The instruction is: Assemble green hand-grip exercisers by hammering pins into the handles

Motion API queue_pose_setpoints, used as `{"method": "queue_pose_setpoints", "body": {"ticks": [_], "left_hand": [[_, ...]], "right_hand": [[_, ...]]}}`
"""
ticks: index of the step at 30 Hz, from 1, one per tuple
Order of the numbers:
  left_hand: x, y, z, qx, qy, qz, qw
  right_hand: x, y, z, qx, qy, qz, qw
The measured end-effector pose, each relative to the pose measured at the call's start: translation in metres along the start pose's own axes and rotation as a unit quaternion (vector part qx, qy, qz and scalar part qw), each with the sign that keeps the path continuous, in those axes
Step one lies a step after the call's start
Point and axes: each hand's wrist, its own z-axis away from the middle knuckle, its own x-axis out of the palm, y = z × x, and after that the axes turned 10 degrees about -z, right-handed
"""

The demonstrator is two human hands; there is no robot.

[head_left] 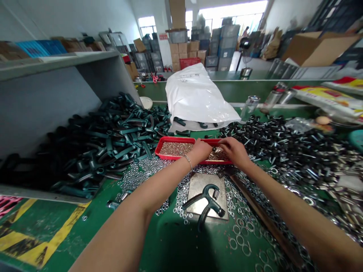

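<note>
From where I stand, taking 12 o'clock as straight ahead of the worker and the plate (198, 181) as the dial's centre, both hands are at the right tray (218, 163), near 12. The step in hand looks to be picking or sorting small metal pieces (219, 155) there. The left hand (202, 150) has its fingers drawn in narrow over the tray; the right hand (234, 151) comes in from the other side, thumb and fingers close together. A small dark part (214, 149) sits between them, but I can't tell which hand, if either, has hold of it. I'd judge the next move calls for a fine pinch and a lift clear of the rim.

The green grip (209, 200) lies flat on the plate at the centre, touched by neither hand. Its long axis runs roughly from 1 to 7 o'clock: the curved hook is towards 1, one leg reaches towards 8, the other towards 7, overhanging the plate's near edge, and a dark knobbed end points to 4. The spring (216, 193) shows just inside the hook. The hammer (252, 200) slants beside the plate, head near 1, handle running out to 4.
</note>
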Motion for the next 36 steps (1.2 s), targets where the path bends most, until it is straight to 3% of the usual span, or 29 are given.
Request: {"method": "queue_pose_setpoints", "body": {"ticks": [2, 5, 7, 9, 12, 15, 17, 19, 22, 24, 26, 31, 36], "left_hand": [[0.001, 0.0, 0.003, -0.001, 0.01, 0.003, 1.0], [0.0, 0.002, 0.005, -0.007, 0.022, 0.014, 1.0], [-0.003, 0.005, 0.005, -0.016, 0.03, 0.022, 0.999], [-0.008, 0.007, 0.005, -0.03, 0.05, 0.032, 0.998], [-0.013, 0.006, 0.013, -0.051, 0.098, 0.063, 0.992], [-0.013, 0.005, 0.037, -0.065, 0.159, 0.15, 0.974], [-0.01, 0.008, 0.062, -0.081, 0.199, 0.26, 0.941], [-0.004, 0.016, 0.091, -0.116, 0.215, 0.395, 0.886], [0.003, 0.038, 0.132, -0.169, 0.174, 0.556, 0.795], [0.007, 0.055, 0.153, -0.174, 0.134, 0.602, 0.768], [0.01, 0.071, 0.165, -0.169, 0.122, 0.589, 0.781], [0.016, 0.09, 0.171, -0.17, 0.149, 0.473, 0.851], [0.018, 0.095, 0.173, -0.17, 0.15, 0.414, 0.881]], "right_hand": [[-0.006, -0.011, 0.031, 0.064, 0.001, -0.144, 0.987], [0.001, -0.021, 0.087, 0.174, -0.072, -0.308, 0.932], [0.014, -0.022, 0.116, 0.208, -0.1, -0.334, 0.914], [0.026, -0.021, 0.131, 0.22, -0.094, -0.331, 0.913], [0.037, -0.018, 0.135, 0.213, -0.067, -0.307, 0.925], [0.039, -0.013, 0.131, 0.198, -0.065, -0.291, 0.934], [0.039, -0.01, 0.13, 0.187, -0.076, -0.277, 0.94], [0.039, -0.01, 0.132, 0.162, -0.079, -0.234, 0.955], [0.037, -0.017, 0.134, 0.073, -0.085, -0.104, 0.988], [0.036, -0.023, 0.135, 0.005, -0.103, -0.016, 0.995], [0.035, -0.027, 0.136, -0.029, -0.111, 0.029, 0.993], [0.034, -0.025, 0.136, 0.028, -0.091, 0.039, 0.995], [0.037, -0.038, 0.13, -0.053, -0.146, 0.235, 0.96]]}}
